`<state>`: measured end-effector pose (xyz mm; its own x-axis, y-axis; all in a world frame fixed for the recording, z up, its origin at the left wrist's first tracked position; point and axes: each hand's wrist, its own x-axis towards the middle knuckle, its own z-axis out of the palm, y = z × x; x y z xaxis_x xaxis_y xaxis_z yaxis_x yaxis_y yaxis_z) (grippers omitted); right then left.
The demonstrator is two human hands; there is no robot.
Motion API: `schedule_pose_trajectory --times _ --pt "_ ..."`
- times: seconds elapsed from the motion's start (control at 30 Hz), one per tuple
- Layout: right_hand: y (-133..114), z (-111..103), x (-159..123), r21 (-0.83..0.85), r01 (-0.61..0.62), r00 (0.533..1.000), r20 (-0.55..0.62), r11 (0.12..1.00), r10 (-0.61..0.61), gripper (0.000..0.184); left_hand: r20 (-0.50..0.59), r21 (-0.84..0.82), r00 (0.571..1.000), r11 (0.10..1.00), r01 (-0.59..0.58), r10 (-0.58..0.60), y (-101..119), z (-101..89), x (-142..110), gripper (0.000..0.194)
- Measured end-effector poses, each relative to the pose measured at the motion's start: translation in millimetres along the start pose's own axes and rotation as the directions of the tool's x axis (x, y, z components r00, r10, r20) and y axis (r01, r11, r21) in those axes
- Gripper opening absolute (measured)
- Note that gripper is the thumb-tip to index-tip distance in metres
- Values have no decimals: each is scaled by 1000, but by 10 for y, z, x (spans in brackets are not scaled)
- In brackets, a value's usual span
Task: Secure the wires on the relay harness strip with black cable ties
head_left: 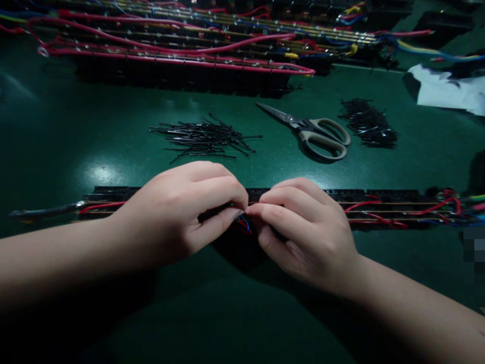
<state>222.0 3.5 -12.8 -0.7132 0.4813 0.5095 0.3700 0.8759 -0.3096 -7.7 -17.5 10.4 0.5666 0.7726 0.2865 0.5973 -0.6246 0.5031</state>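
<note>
Centrally, the left hand (197, 207) and right hand (306, 227) curl nearly closed, fingertips (255, 210) seemingly pinching something thin (243, 212), too small to identify. Just beneath them runs a long black wired strip (401, 208), probably light but stiff; its red wires (367, 202) look soft and fragile, so its dark edges (113, 191) seem the safest hold.

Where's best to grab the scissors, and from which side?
By the handle loops, probably from the right: the scissors lie flat with the loops toward the right and the pointed blades toward the left, so that approach should avoid the tips.
</note>
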Motion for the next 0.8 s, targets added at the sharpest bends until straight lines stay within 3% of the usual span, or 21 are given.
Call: schedule_pose_trajectory --times 0.8 --pt "10 4 -17 -3 -4 1000 21 1000 4 12 0 -11 999 999 -42 42 11 -4 16 16"
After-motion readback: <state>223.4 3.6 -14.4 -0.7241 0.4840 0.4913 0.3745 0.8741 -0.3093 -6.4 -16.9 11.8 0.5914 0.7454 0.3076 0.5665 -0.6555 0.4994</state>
